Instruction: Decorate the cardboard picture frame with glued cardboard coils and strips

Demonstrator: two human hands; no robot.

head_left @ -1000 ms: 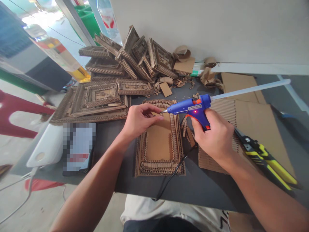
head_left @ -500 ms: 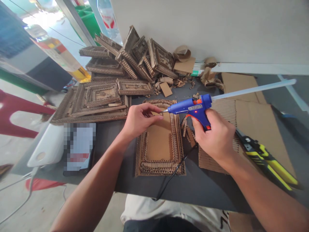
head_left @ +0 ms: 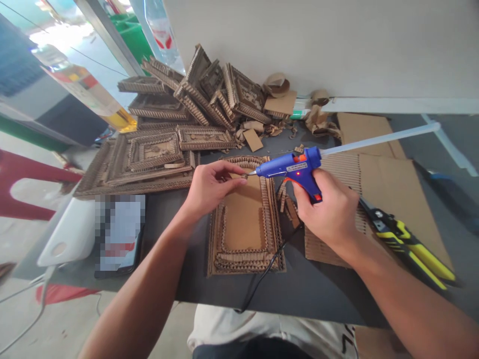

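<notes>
My right hand (head_left: 329, 204) is wrapped round the handle of a blue glue gun (head_left: 286, 167), from whose back a long translucent glue stick (head_left: 381, 137) sticks out. My left hand (head_left: 213, 187) pinches a small piece of cardboard (head_left: 244, 176) between thumb and forefinger. The gun's metal nozzle is at this piece; whether they touch I cannot tell. Below both hands a cardboard frame (head_left: 277, 239) with corrugated strips along its edges lies flat on the dark table (head_left: 202, 294). The left hand covers part of its upper left side. The gun's black cord crosses its lower right corner.
Finished-looking cardboard frames (head_left: 153, 149) are piled at the back left. Yellow-black pliers (head_left: 407, 244) lie on cardboard sheets (head_left: 396, 199) at the right. A phone (head_left: 121, 234) and a white power strip (head_left: 67, 234) lie at the left, near a tilted-looking bottle (head_left: 86, 92). Cardboard scraps (head_left: 290, 209) lie beside the frame.
The view has shifted slightly, so most things sit a little further left. Both hands keep their grips, with the nozzle still at the small cardboard piece.
</notes>
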